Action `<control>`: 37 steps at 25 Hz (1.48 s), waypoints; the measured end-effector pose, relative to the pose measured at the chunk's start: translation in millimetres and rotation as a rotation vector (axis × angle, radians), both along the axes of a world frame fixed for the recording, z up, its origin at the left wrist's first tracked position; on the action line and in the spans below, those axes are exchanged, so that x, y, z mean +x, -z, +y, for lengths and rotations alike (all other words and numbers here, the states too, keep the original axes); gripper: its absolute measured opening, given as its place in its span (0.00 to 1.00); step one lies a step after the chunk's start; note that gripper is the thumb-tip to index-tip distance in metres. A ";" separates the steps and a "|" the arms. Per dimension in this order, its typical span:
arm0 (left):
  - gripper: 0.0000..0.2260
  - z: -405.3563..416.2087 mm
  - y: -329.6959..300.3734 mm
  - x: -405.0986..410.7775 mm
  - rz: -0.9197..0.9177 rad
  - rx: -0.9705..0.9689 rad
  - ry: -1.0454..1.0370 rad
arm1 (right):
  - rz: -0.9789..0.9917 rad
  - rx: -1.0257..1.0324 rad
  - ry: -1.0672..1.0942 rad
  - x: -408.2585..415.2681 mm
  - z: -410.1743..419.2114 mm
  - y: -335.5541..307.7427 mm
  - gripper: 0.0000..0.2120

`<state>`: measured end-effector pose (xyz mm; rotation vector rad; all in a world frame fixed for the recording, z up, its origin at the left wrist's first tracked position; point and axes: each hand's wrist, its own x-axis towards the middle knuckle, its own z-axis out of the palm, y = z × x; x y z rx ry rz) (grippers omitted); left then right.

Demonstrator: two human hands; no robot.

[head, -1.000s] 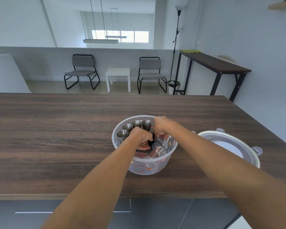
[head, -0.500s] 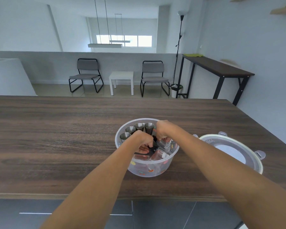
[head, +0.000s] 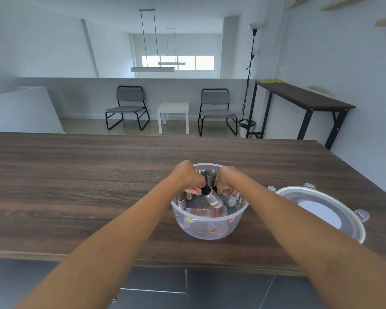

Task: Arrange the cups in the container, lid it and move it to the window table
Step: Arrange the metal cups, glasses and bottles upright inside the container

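Note:
A clear plastic container (head: 236,219) with coloured dots stands on the dark wooden counter (head: 76,186). Small steel cups (head: 210,176) stand along its far and left wall. Clear glass cups (head: 213,200) lie tipped on its floor. Both my hands reach inside. My left hand (head: 187,177) is over the steel cups at the far left, fingers curled on one of them next to a small black piece (head: 205,191). My right hand (head: 228,180) pinches a clear glass cup (head: 230,199) at the right wall. The round lid (head: 321,210) lies flat on the counter, right of the container.
Past the counter is open floor with two grey chairs (head: 127,105) and a small white table (head: 173,110) between them, under the window. A tall dark table (head: 303,99) stands against the right wall beside a floor lamp (head: 251,63).
My left hand has moved from the middle of the container to its far-left side, over the steel cups. My right hand stays at the right wall. The view has tilted up slightly.

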<state>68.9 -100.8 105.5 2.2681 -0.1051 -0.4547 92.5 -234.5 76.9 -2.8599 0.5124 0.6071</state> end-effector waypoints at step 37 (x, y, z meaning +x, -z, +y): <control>0.07 -51.4 6.0 38.5 -0.579 0.298 0.323 | -0.566 0.242 -0.013 -65.2 -44.8 -29.1 0.06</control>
